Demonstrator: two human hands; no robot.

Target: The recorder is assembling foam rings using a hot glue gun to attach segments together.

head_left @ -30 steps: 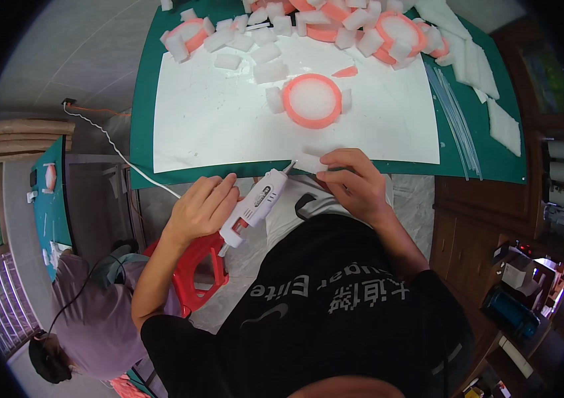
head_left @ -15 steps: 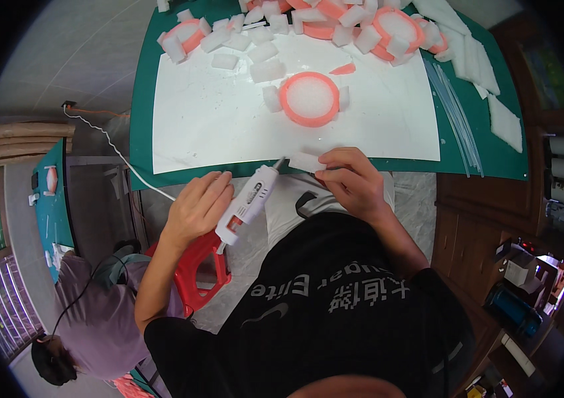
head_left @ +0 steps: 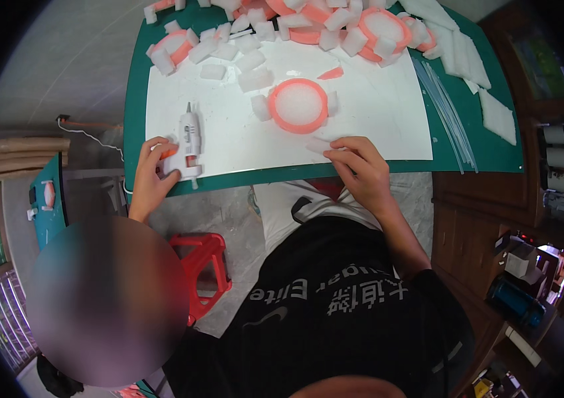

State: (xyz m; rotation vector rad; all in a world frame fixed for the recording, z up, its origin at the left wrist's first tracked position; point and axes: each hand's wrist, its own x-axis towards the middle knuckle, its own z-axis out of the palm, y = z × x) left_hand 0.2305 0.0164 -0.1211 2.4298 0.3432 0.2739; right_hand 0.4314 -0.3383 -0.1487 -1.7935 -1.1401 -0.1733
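Head view: The left hand (head_left: 152,178) is at the near-left edge of the white sheet (head_left: 375,113), beside the rear of the white glue gun (head_left: 190,136). Its thumb and fingers are bent; whether they are clamped on the gun cannot be told. The gun is on the sheet, nozzle pointing away from the person.

The right hand (head_left: 363,171) is above the near edge of the sheet, right of center. Thumb and fingertips are clamped on one end of a small white foam piece (head_left: 317,144); its free end points left.

Beyond this piece, a pink ring (head_left: 298,106) with a white center lies on the sheet, with a left foam block (head_left: 260,107) and a right foam block (head_left: 332,104) at its sides. A pink scrap (head_left: 331,73) lies farther back. Clear sticks (head_left: 446,116) lie along the right side, on the green mat (head_left: 136,89).
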